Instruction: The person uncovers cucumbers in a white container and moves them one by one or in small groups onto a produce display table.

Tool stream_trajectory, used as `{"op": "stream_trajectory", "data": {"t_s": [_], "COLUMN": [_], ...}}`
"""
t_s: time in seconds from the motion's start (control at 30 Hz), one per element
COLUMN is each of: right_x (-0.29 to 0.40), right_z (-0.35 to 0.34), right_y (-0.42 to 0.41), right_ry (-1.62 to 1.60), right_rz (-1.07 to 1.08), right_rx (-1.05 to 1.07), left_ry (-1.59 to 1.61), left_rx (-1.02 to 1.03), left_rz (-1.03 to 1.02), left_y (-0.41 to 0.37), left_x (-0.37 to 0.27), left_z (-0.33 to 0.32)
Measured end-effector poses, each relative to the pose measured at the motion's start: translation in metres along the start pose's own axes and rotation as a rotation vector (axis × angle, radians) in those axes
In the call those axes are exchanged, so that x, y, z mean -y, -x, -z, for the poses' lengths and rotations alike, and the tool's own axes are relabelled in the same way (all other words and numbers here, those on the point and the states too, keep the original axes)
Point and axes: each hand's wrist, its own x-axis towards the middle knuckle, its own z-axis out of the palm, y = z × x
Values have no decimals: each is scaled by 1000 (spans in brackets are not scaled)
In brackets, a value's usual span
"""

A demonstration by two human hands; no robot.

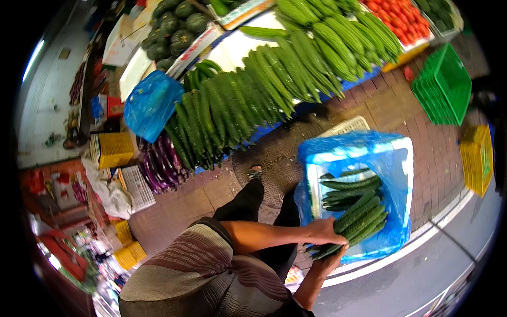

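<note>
My left hand (325,232) and my right hand (332,260) close together around one end of a bunch of cucumbers (360,220). The bunch lies tilted above the near part of a white foam box (408,174) lined with blue plastic film. More cucumbers (350,184) rest inside the box, beside the held ones. The palms and some fingers are hidden by the cucumbers and by each other.
Long rows of cucumbers (222,111), luffas (336,47) and purple eggplants (160,162) fill the stall ahead. A blue plastic bag (152,103) sits at its left. Green (443,87) and yellow crates (475,158) stand right, near the kerb. A pale crate (348,126) lies behind the box.
</note>
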Motion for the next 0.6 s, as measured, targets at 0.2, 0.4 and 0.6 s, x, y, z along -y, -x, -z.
{"op": "stream_trajectory", "data": {"t_s": [0.2,0.4,0.6], "right_x": [-24,-84,-205], "right_z": [-63,-191,-304], "right_y": [50,56,65], "right_ry": [180,423,616], "right_rz": [84,-42,-271], "right_rx": [117,494,751], "left_ry": [166,378,632], "left_rx": [-213,-701,-1120], "left_rz": [-117,-142,-202], "left_y": [118,196,266], "left_x": [7,57,131], "left_z": [66,149,240]}}
